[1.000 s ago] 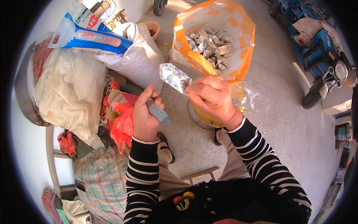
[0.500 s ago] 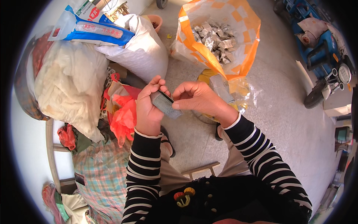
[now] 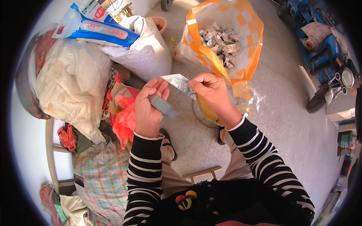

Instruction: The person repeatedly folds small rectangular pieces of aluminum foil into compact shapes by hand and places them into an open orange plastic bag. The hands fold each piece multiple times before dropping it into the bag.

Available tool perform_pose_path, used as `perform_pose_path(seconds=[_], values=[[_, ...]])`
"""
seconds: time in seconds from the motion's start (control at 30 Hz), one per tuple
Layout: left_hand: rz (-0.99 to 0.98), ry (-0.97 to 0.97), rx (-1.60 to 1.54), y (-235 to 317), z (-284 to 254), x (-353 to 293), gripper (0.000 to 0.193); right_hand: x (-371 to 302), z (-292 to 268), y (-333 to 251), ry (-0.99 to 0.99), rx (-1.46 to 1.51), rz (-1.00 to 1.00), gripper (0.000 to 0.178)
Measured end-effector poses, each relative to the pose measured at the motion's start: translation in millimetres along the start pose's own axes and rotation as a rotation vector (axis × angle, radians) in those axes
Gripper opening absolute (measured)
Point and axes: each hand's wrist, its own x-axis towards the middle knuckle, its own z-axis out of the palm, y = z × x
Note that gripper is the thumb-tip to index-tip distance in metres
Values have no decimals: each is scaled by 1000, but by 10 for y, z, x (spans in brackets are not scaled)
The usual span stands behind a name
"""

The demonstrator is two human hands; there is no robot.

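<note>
At the left, a red plastic bag is lying just beside the left hand. This hand is staying half open, with the palm turned inward and the fingers loosely curling, and it is holding a stack of thin grey sheets, which is sloping down to the right. Right of its fingertips, a silver foil piece is hanging in the air; whether its pointed left tip is touching them, one cannot tell. Its long axis is running from upper left to lower right, roughly parallel with the stack. The right hand is the nearer one: thumb and forefinger are closing on the piece's right end, so the piece is pointing leftward from it. Beyond this hand, an orange-and-white bag is standing, containing folded silver pieces.
</note>
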Motion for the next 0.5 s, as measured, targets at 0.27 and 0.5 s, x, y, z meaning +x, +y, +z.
perform_pose_path(seconds=[0.27,0.5], values=[[52,-151,445,-179,65,-39,16,-107,63,-164,-50,-886,-922,13],[78,-190,561,-124,91,-73,15,-29,-44,-137,-126,-65,-98,6]])
